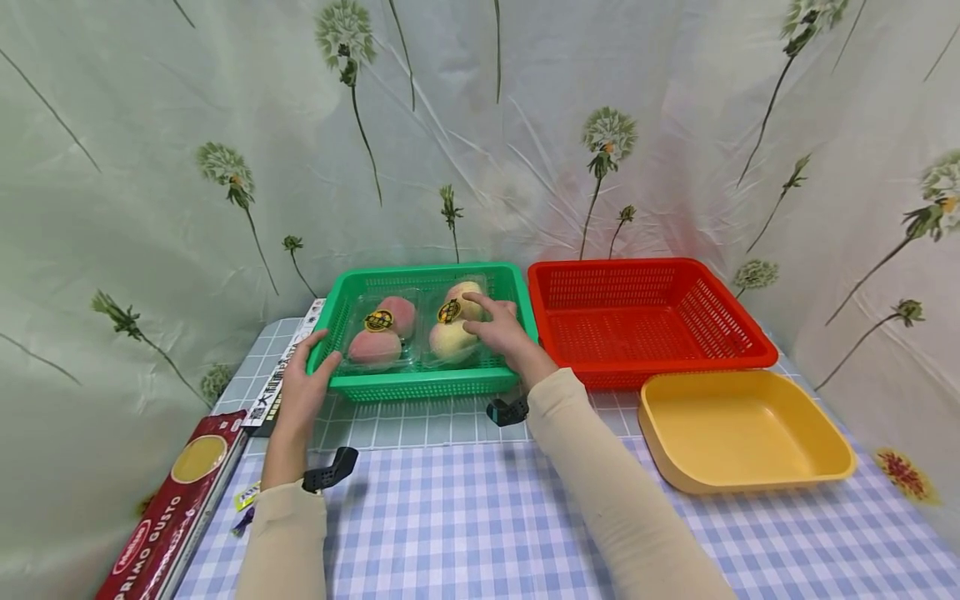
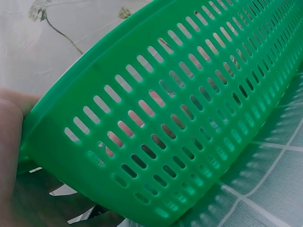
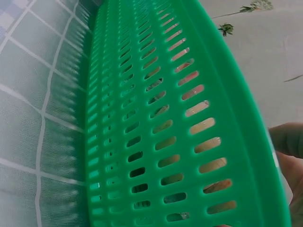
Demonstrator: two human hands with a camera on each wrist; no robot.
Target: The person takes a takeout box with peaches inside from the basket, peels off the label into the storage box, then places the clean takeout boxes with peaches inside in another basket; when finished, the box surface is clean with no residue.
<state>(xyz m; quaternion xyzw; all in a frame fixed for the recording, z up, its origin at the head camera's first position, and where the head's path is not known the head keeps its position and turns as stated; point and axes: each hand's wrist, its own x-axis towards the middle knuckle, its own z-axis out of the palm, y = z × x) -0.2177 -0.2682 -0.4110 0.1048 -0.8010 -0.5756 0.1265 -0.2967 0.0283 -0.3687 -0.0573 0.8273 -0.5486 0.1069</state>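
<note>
The clear plastic clamshell of peaches (image 1: 416,327) lies inside the green slotted plastic basket (image 1: 420,383) on the checked tablecloth (image 1: 480,517); the right hand (image 1: 501,329) rests on it with fingers spread, nearly straight; the left hand (image 1: 306,392) clasps the basket's near left corner, thumb over the rim, seemingly steadying it; the red slotted basket (image 1: 648,321) stands just beside.

1. The head view is bright and evenly lit by soft, diffuse light; colours read clearly and nothing is blown out.
2. Shadows are faint: a soft one lies on the worktop (image 1: 480,500) under the green basket (image 1: 420,383).
3. Wide-angle distortion bends the head view's edges.
4. Both wrist views are very close; the basket wall (image 2: 180,118) is fairly sharp, while the near skin is soft and blurred.
5. The clear fruit pack (image 1: 412,325) shows slight glare.
</note>
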